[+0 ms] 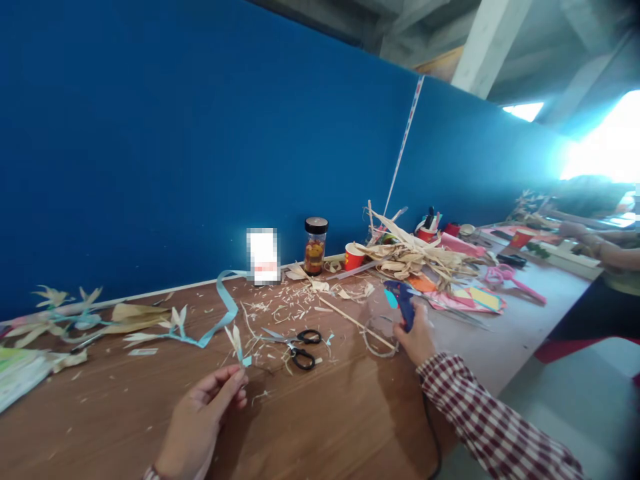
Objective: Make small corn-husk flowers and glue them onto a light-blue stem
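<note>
Between thumb and fingertips, my left hand (210, 407) pinches a small husk flower (236, 341) with pale pointed petals and a bit of light blue tape at its base. My right hand (419, 337), in a checked sleeve, is wrapped round a dark blue glue gun (404, 300); its cord runs down off the table's front edge. Black-handled scissors (301, 347) lie partly open between my hands. Left of them a light blue ribbon (227, 303) curls along the table, near a finished-looking husk flower (179, 323) with a blue stem.
Husk scraps litter the brown table (125, 413). At the back stand a black-lidded jar (315, 247) and a red paper cup (354, 257), beside a heap of dried husks (415, 250). Pink scissors (515, 281) lie further right. Another person's arm (595, 245) reaches in at the far right.
</note>
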`<move>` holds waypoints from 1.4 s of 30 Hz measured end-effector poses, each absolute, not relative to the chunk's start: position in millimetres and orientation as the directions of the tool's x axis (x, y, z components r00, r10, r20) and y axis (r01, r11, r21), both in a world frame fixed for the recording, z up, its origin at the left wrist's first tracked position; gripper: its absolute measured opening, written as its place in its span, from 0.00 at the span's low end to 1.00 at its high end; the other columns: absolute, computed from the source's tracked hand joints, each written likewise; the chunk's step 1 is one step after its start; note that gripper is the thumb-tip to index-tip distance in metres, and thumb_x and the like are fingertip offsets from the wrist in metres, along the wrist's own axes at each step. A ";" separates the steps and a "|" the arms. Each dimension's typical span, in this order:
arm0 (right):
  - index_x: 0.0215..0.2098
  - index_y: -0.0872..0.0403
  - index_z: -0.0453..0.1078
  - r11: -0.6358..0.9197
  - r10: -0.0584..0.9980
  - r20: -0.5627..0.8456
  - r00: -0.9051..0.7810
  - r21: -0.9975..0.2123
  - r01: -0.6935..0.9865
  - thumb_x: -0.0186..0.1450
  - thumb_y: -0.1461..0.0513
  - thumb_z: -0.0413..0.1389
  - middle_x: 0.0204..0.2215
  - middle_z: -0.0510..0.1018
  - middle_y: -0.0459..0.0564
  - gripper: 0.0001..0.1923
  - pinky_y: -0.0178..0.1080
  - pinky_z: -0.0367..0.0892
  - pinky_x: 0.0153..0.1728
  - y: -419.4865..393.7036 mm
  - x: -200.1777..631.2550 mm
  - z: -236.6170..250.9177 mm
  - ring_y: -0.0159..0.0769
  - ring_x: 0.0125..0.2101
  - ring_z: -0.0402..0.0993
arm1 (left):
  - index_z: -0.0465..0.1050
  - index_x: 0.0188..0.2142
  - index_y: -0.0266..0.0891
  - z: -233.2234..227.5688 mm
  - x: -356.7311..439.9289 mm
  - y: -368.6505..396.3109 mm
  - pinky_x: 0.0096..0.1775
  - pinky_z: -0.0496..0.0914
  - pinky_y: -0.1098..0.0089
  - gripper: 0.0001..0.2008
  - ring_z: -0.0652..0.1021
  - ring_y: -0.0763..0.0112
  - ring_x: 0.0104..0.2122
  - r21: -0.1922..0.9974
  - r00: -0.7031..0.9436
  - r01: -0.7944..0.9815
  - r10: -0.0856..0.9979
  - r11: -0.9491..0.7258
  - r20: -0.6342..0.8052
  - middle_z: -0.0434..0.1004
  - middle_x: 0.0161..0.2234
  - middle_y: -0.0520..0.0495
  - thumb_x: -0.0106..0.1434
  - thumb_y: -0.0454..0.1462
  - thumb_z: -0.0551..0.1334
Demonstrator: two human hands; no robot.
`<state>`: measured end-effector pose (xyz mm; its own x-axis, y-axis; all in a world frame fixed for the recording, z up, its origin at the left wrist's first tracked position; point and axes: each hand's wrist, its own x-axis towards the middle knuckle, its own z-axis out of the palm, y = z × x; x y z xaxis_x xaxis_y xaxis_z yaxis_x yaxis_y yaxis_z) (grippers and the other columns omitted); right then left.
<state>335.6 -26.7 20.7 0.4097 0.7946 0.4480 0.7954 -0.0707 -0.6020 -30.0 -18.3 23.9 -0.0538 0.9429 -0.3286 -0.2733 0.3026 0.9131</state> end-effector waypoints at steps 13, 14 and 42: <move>0.45 0.58 0.57 -0.205 0.615 0.586 0.528 -0.528 0.824 0.57 0.50 0.49 0.27 0.69 0.52 0.24 0.41 0.62 0.26 -31.8 357.6 50.3 0.41 0.26 0.67 | 0.73 0.30 0.34 24.4 -28.9 -19.6 0.27 0.70 0.74 0.17 0.72 0.74 0.23 0.925 -0.076 -0.269 0.951 0.269 -0.298 0.74 0.25 0.49 0.39 0.39 0.69; 0.45 0.57 0.57 -0.161 0.611 0.596 0.521 -0.551 0.819 0.58 0.50 0.48 0.29 0.69 0.52 0.23 0.41 0.62 0.28 -33.8 347.3 54.3 0.41 0.28 0.68 | 0.73 0.30 0.34 25.2 -28.1 -20.0 0.26 0.69 0.74 0.17 0.72 0.74 0.23 0.925 -0.085 -0.271 0.951 0.265 -0.297 0.75 0.25 0.49 0.39 0.39 0.69; 0.28 0.57 0.63 0.216 0.943 0.166 -0.289 -0.965 0.151 0.63 0.54 0.43 0.16 0.62 0.42 0.16 0.32 0.54 0.22 -29.3 152.4 41.1 0.28 0.18 0.57 | 0.70 0.22 0.33 25.6 -29.6 -15.2 0.19 0.65 0.79 0.09 0.67 0.82 0.16 0.851 -0.114 -0.461 0.935 0.250 -0.336 0.70 0.18 0.52 0.45 0.37 0.66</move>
<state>152.4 -29.3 41.1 -0.2894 0.9428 0.1656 0.1513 0.2158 -0.9646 -29.6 -15.2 25.6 -0.1139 0.9348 -0.3364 -0.4614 0.2501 0.8512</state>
